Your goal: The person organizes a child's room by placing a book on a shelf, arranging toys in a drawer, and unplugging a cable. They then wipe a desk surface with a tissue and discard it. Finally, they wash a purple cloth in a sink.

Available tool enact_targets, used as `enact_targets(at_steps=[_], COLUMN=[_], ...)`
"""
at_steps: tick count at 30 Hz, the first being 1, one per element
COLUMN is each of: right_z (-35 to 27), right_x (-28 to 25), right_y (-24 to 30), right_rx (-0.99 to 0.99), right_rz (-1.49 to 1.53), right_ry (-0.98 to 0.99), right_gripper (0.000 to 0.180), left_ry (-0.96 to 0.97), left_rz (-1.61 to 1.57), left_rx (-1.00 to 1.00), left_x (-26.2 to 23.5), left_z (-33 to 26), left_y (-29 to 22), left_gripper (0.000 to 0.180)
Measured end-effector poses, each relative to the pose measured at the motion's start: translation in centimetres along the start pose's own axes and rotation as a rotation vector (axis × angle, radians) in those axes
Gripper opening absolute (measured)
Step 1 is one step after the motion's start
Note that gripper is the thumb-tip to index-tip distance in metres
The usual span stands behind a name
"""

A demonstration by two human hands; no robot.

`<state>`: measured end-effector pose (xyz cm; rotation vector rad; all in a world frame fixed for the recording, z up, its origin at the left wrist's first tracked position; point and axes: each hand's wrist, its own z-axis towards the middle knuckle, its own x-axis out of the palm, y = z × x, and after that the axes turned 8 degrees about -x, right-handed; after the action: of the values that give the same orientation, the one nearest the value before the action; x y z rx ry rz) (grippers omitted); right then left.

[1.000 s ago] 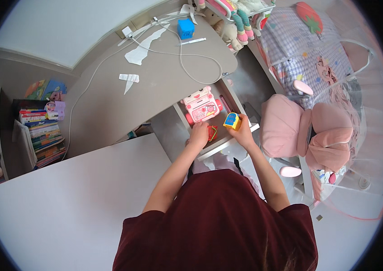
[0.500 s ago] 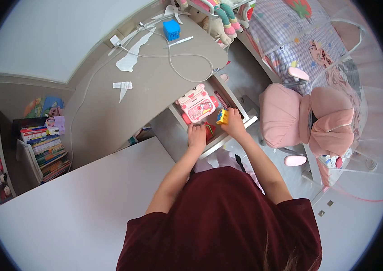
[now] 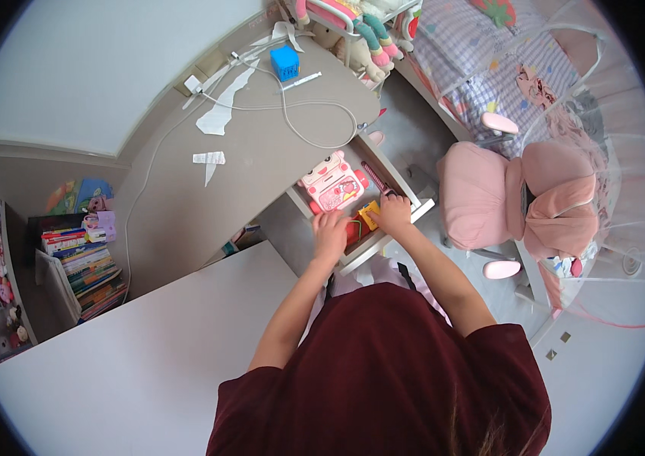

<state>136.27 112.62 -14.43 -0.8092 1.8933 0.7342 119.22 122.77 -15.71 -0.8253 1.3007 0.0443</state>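
Inside the pulled-out drawer (image 3: 361, 257) lies a pink and white toy (image 3: 335, 185) with a face at its top. My left hand (image 3: 330, 234) is beside its near edge, fingers stretched and apart, next to a red object (image 3: 353, 230) with a thin green line, whose kind I cannot make out. A small yellow box (image 3: 369, 213) with blue marks rests against the red object. My right hand (image 3: 394, 216) has its thumb at the box's right side and its fingers spread near the end of a pink and dark striped stick (image 3: 373, 174). The fingertips are partly hidden.
On the grey desk (image 3: 170, 220) are a blue cube (image 3: 285, 64), a white pen-like stick (image 3: 304, 81), white cables and torn paper (image 3: 220, 114). A pink chair (image 3: 478, 194) stands right of the drawer, before a bed (image 3: 482, 68). Books (image 3: 83, 262) fill a left shelf.
The yellow box has come down nearer to me, against the red object. My right hand has opened from around it, fingers now by the striped stick. The view has shifted slightly.
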Motion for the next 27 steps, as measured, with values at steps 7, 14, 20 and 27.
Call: enact_targets(at_steps=[7,14,20,27], right_z=[2.3,7.1,6.2,5.5], right_x=[-2.9,-1.3,-2.0,-3.7], right_y=[-0.1,2.5,0.6,0.7], right_rx=[-0.227,-0.412,-0.420,-0.369], right_rz=[0.504,0.419,0.435,0.371], right_ry=[-0.325,-0.159,-0.022,0.080], right_gripper=[0.040,0.075,0.075,0.073], left_ry=[-0.369,-0.257,-0.223,-0.213], left_rz=[0.167,0.269,0.241,0.212], left_rx=[-0.012,-0.146,-0.152,-0.162], left_x=[-7.4,-10.1,-10.0,-10.5], left_z=[6.9,10.9,11.3,11.9], left_y=[3.9,10.8,10.7,10.8], left_gripper=[0.032,0.045,0.046,0.046])
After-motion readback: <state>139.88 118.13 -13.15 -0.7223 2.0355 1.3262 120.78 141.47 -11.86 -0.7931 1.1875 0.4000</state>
